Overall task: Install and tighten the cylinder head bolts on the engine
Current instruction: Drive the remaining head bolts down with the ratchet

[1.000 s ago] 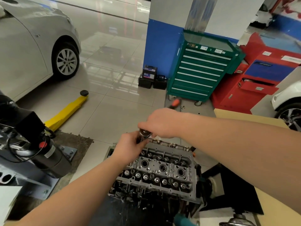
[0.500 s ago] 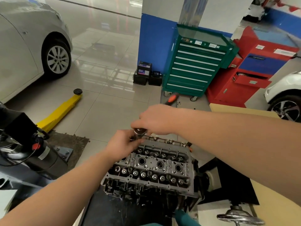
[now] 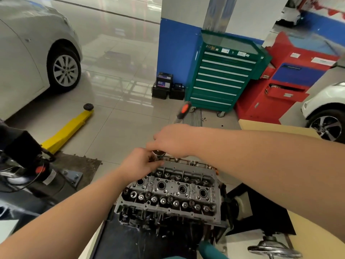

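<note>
gripping the ratchet, both hands' fingers clamp its socket above the cylinder head.

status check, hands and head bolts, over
Left hand pinches ratchet head; right hand grips its handle. Tool at far-left corner of cylinder head. No obstruction seen.

The tiled floor carries, left of the gripping hands, a yellow lift arm; beyond them stand two black batteries and a green tool cabinet.
</note>
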A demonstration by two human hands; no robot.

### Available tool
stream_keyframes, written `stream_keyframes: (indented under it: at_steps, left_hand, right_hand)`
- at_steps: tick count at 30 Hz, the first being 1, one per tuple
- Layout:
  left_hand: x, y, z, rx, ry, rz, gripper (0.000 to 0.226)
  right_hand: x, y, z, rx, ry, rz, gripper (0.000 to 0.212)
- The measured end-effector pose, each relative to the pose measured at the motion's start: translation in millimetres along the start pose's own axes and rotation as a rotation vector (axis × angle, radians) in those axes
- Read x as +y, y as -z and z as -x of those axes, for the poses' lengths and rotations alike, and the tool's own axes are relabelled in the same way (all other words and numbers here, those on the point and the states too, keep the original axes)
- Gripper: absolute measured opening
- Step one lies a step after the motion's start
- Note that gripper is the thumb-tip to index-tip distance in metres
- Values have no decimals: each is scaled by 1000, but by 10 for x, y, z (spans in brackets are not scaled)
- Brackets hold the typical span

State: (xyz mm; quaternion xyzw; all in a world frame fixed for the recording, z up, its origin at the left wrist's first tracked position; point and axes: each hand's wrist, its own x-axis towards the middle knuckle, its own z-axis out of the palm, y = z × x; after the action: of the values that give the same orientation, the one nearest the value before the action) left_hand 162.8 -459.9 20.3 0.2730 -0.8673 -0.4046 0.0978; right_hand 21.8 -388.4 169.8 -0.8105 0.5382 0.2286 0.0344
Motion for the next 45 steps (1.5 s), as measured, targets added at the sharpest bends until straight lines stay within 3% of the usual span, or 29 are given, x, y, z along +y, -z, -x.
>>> stream_keyframes:
  at_steps: [2,5,10,12,14,17,20,22,25,30,32,34,35,37,40,42,45]
  left_hand:
    - [-24,-19,38,79,18,79,16]
    - [-106,-61,120,226,72,200,15]
    - [-101,-80,98,169,-16,52,25]
    - [-112,-53,102,172,-35,42,29]
    - [-128,-29,114,143,-44,27,16]
    - [-104,-49,125,112,-83,-26,15]
    - [-57,-49,126,158,-70,37,18]
    - [-13,-67,141,144,-67,95,28]
    - [23,-151,112,193,-75,12,9]
    - [-21,-112,107,226,-92,-6,11]
    - [-35,-104,109,172,-95,-5,14]
    - [-63,-118,107,153,-83,14,11]
    - [-84,-128,113,167,-70,48,8]
    - [-109,-153,149,202,-63,120,6]
    - [-92,-228,151,281,-40,89,29]
    - [-84,-270,130,307,-22,36,37]
    - [-137,-221,115,257,-19,51,10]
  right_hand:
    - [-11,-13,-29,58,-38,-30,18]
    - [-40,-83,-64,49,-236,-197,31]
    - [-149,-160,-105,-33,-299,-183,46]
    - [-125,-117,-117,-42,-294,-182,35]
    - [-55,-48,-93,-29,-221,-119,18]
    - [41,0,-47,8,-67,47,17]
    - [-6,25,-67,0,-142,76,3]
    - [-42,12,-82,-142,-265,-44,19]
    - [-124,-57,-74,-307,-449,-458,37]
    - [-130,-125,-70,-30,-279,-134,13]
    - [-12,-99,-45,14,-117,-26,19]
    - [37,-78,-51,22,-34,15,13]
    - [15,-73,-57,26,-50,-17,10]
    - [-48,-113,-54,48,-179,-201,24]
    - [-203,-298,-42,80,-440,-634,32]
    - [-270,-312,-68,85,-426,-509,28]
    - [-154,-215,-68,86,-248,-256,19]
